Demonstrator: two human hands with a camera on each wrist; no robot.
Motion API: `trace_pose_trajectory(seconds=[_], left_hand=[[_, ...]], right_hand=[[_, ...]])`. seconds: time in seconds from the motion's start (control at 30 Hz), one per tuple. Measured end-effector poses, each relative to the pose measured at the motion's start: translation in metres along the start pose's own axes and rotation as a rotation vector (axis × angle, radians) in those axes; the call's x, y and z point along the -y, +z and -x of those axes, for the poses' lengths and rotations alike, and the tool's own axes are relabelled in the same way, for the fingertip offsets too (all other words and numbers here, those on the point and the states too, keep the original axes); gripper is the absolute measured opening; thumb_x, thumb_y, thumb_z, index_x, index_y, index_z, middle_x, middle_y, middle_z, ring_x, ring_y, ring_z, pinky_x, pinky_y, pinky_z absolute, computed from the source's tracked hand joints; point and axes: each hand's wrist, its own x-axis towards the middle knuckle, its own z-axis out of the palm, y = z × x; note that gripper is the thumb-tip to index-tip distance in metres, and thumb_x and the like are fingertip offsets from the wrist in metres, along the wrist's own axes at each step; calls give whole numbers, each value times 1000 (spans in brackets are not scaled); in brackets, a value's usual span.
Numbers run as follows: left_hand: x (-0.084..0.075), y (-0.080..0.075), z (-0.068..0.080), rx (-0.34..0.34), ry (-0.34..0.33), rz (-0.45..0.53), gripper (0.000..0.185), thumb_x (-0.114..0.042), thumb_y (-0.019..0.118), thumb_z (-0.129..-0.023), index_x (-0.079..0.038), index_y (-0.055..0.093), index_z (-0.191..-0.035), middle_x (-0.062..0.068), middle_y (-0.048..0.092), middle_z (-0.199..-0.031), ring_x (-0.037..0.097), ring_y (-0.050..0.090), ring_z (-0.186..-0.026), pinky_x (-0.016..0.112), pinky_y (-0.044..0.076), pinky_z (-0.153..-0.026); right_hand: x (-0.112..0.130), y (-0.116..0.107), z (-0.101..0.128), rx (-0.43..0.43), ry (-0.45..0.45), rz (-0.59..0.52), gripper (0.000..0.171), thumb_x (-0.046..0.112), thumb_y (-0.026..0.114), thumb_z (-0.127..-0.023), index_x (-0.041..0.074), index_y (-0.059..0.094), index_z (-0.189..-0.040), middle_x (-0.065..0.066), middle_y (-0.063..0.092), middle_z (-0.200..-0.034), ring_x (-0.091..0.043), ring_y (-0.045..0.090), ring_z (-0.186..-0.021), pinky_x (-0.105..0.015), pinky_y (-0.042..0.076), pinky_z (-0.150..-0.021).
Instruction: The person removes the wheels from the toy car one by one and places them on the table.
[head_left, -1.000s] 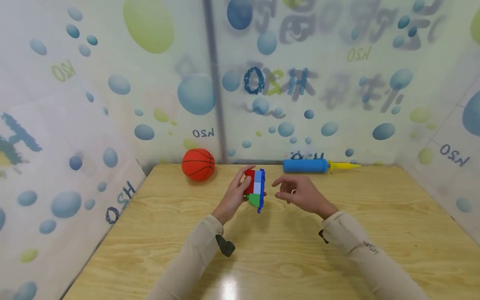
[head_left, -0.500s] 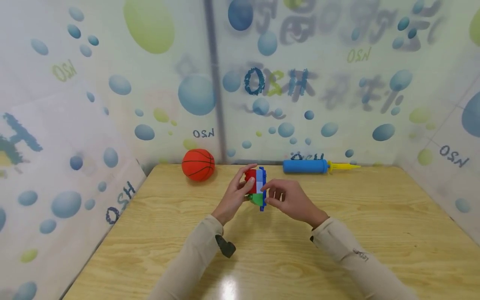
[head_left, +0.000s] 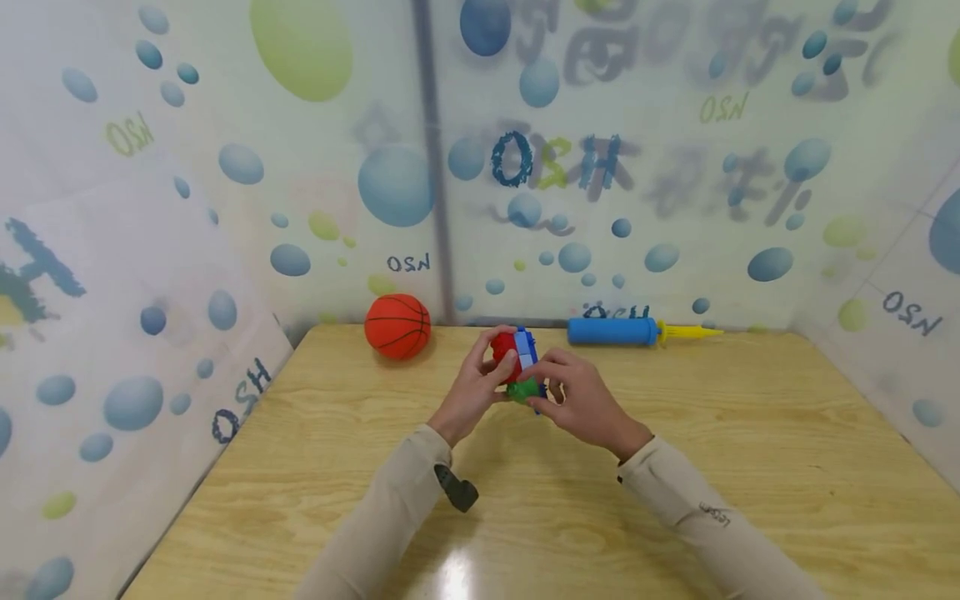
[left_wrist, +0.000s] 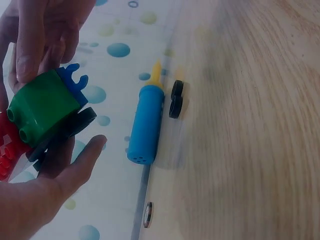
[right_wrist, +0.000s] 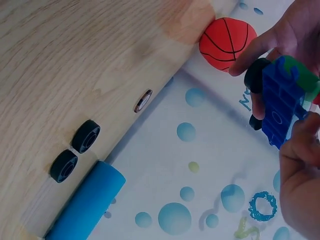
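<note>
Held up over the table is a building-block car [head_left: 524,347] with red, light blue and green blocks on a blue base [right_wrist: 278,105]. My left hand [head_left: 467,398] grips it by the red end, thumb on the near side. My right hand [head_left: 592,407] pinches the end with the green block [left_wrist: 47,102], finger on one side and thumb on the other. Black wheels [right_wrist: 256,75] sit along one side of the base in the right wrist view, close to the left hand's fingers. The hands cover part of the red and green blocks.
On the wooden table [head_left: 630,533], an orange basketball [head_left: 397,327] is at the back left. A blue pump with a yellow nozzle [head_left: 611,331] lies at the back right. Two loose black wheels [right_wrist: 86,136] and a small round disc [right_wrist: 143,101] show in the wrist views.
My right hand has come leftward from beside the car and now pinches its green end. The car has tilted, its lower end swinging right, while the left hand keeps its grip.
</note>
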Motion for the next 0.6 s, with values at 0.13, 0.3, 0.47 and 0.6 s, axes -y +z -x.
trace_pose_trajectory(seconds=[0.13, 0.3, 0.47, 0.6], left_hand=[[0, 3, 0, -3, -7, -4, 44, -31, 48, -106, -32, 37, -148, 13, 41, -150, 33, 53, -125, 52, 56, -97], [1, 5, -1, -10, -4, -10, 45, -33, 49, -105, -33, 37, -148, 12, 44, -148, 33, 54, -125, 51, 56, -97], [2, 8, -2, -36, -3, -7, 43, -34, 50, -105, -32, 39, -147, 14, 47, -145, 30, 58, -119, 45, 59, -92], [4, 9, -1, -63, -8, -5, 44, -35, 51, -104, -30, 39, -147, 13, 46, -145, 29, 60, -115, 40, 59, -90]], right_hand=[[-2, 1, 2, 9, -1, 20, 25, 9, 85, -79, 14, 77, -102, -4, 58, -94, -15, 51, -76, -23, 47, -64], [-5, 2, 3, 6, -38, 66, 28, 8, 86, -77, 14, 79, -104, -4, 59, -104, -16, 55, -99, -31, 52, -80], [-7, 3, 3, 12, -69, 146, 32, 9, 86, -77, 17, 78, -107, -6, 59, -110, -19, 56, -106, -37, 55, -88], [-6, 3, 5, 33, -87, 218, 33, 11, 84, -80, 18, 77, -111, -8, 57, -113, -19, 63, -99, -35, 60, -85]])
